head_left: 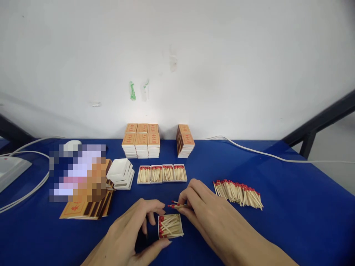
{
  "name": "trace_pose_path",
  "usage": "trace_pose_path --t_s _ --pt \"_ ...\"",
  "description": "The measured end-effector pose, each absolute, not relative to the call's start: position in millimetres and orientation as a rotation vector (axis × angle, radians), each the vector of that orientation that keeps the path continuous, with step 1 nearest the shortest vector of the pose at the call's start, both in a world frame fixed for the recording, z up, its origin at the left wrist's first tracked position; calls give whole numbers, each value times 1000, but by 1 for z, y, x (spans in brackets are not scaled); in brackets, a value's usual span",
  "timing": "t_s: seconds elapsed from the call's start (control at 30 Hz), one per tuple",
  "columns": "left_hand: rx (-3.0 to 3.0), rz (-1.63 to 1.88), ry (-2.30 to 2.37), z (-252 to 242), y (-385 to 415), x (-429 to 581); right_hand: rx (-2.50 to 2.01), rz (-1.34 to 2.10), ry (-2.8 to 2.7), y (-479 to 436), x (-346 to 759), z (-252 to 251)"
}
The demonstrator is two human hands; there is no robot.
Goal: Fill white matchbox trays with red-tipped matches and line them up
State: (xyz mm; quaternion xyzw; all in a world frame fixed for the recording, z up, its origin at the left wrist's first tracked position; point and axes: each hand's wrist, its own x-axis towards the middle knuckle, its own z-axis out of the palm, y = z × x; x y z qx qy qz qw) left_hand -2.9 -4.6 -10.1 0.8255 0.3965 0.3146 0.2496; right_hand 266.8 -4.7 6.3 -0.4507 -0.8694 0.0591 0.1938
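Note:
A few red-tipped matches [177,205] are pinched in my right hand [205,210], just above and right of an open matchbox tray [181,225]. That tray holds many loose matches [169,224], some lying askew, one poking past the lower right corner. My left hand [135,225] is curved around the tray's left side with fingers and thumb apart, holding nothing; whether its thumb touches the tray I cannot tell. Farther back stands a row of several filled trays [162,173]. A spread pile of matches [240,194] lies to the right.
White empty trays [120,173] are stacked left of the filled row. Flattened orange box sleeves [74,209] lie at left beside a blurred patch. Closed matchboxes [141,142] and a smaller stack [185,140] stand near the wall. A white cable [257,151] crosses the back right.

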Motion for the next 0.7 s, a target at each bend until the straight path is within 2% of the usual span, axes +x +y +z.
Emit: trace_pose_path --t_s 0.2,0.47,0.7 --pt "2240 863 1092 -7 -3 -2 -1209 222 -2444 -7 255 17" --pt "2234 854 1042 -9 -4 -2 -1144 37 -2587 -13 245 20" --pt "2271 803 971 -2 -3 -3 -1119 166 -2568 -13 246 30"
